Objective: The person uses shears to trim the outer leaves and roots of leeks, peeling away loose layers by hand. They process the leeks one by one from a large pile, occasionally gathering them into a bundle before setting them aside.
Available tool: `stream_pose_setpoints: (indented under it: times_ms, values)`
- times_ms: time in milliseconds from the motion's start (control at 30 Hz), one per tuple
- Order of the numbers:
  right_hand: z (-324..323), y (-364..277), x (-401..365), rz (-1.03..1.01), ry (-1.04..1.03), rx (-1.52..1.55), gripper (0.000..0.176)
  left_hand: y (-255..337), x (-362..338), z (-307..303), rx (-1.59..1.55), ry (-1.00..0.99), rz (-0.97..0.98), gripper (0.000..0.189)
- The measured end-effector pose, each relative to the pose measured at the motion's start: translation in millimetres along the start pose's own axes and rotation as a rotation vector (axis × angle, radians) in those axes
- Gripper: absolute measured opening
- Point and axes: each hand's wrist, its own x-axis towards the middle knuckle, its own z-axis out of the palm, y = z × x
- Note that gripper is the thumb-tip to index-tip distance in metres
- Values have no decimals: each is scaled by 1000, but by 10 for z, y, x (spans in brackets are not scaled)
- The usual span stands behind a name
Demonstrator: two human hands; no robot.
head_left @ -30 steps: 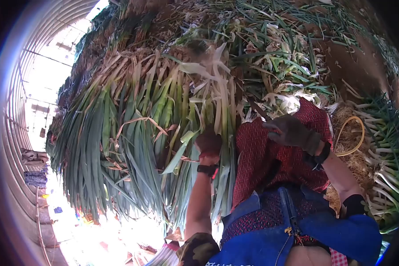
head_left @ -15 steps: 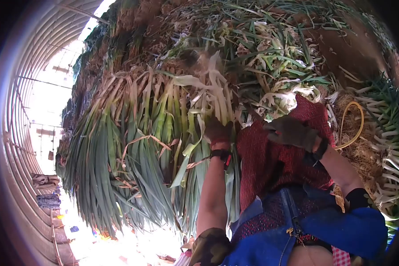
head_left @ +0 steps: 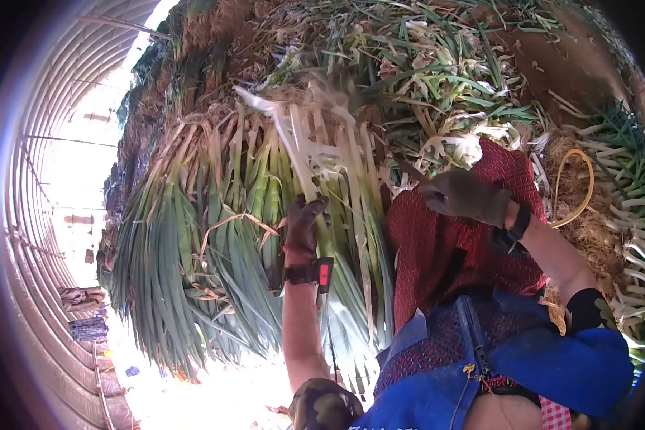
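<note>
Head view: left hand (head_left: pixel 304 226) clasps one leek stalk (head_left: pixel 288 140), right hand (head_left: pixel 466 195) nearby.

two hands (head_left: pixel 304 228) (head_left: pixel 467 196), one yellow loop (head_left: pixel 590 188)

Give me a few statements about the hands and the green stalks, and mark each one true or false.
The left hand grips pale stalks of the green bundle. True.
Both hands are bare. False: both wear dark gloves.
The right hand is over red cloth. True.
A yellow ring hangs on the left wrist. False: the yellow ring lies on straw, right of the right hand.
</note>
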Motion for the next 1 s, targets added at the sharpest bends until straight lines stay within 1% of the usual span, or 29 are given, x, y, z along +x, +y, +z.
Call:
stream_pose_setpoints:
  times_ms: [100, 133, 200, 300, 400, 500, 533, 600, 633, 700, 767, 833, 867, 900, 1000]
  values:
    - [129, -141, 338, -28, 87, -33, 31, 168, -203, -76, 75, -29, -107, 26]
    - [183, -206, 451, -39, 122, -45, 33, 227, -268, -143, 79, 61, -101, 31]
    - [321, -311, 645, -73, 189, -66, 36, 395, -394, -321, 34, 119, -22, 29]
    - [776, -69, 1014, -61, -3, -143, 40, 709, -668, -590, 16, 210, 70, 27]
    - [945, -124, 1183, 271, -226, -98, 44, 772, -831, -1022, 69, 333, 131, 29]
    - [1119, -110, 1180, 354, -206, 61, 49, 838, -1001, -1430, 187, 453, 135, 32]
    - [1079, -148, 1189, 395, -221, 118, 55, 830, -1070, -1502, 230, 491, 127, 34]
    - [1005, -247, 1216, 472, -249, 237, 67, 774, -1188, -1569, 193, 487, 98, 35]
    - [1054, -236, 1231, 486, -199, 285, 65, 745, -1235, -1608, 176, 482, 85, 36]
    - [1237, -161, 1267, 516, -95, 380, 62, 473, -1203, -1738, 71, 347, 26, 38]
    - [1408, -205, 1317, 595, 7, 462, 58, 265, -1181, -1551, -80, 184, -19, 38]
    - [1485, -273, 1299, 635, 95, 586, 53, 205, -1126, -1144, 18, 212, -29, 38]
    - [1461, -313, 1267, 635, 134, 668, 49, 111, -1101, -1034, -55, 173, -83, 38]
    - [1450, -340, 1248, 633, 174, 749, 46, 21, -1063, -820, 14, 202, -35, 26]
    - [1554, -326, 1237, 563, 281, 1007, 46, -174, -911, -493, 28, 123, -148, 27]
